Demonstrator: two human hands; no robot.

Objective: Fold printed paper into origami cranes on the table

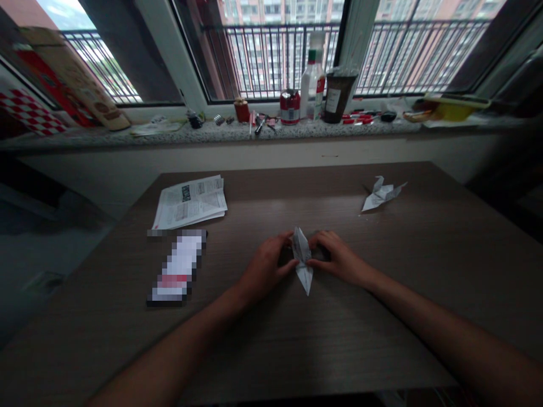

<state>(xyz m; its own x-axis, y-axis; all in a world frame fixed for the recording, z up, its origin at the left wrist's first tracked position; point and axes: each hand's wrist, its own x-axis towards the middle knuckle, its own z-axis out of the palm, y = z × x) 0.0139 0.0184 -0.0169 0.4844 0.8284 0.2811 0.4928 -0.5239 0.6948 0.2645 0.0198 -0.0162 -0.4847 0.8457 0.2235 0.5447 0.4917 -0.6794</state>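
Head view: hands (pixel 268 259) (pixel 338 257) pinch folded paper (pixel 301 249); contents of dark cup (pixel 338 95) unclear.

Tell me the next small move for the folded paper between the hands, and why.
Probably fold one pointed end upward: the folded paper tapers at both ends, the left hand and right hand are at its sides, and the paper bird farther off has raised points.

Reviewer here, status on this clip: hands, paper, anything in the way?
Left hand and right hand on folded paper, one each side. Paper narrow, pointed at both ends. Phone and crane apart from hands, not in the way.
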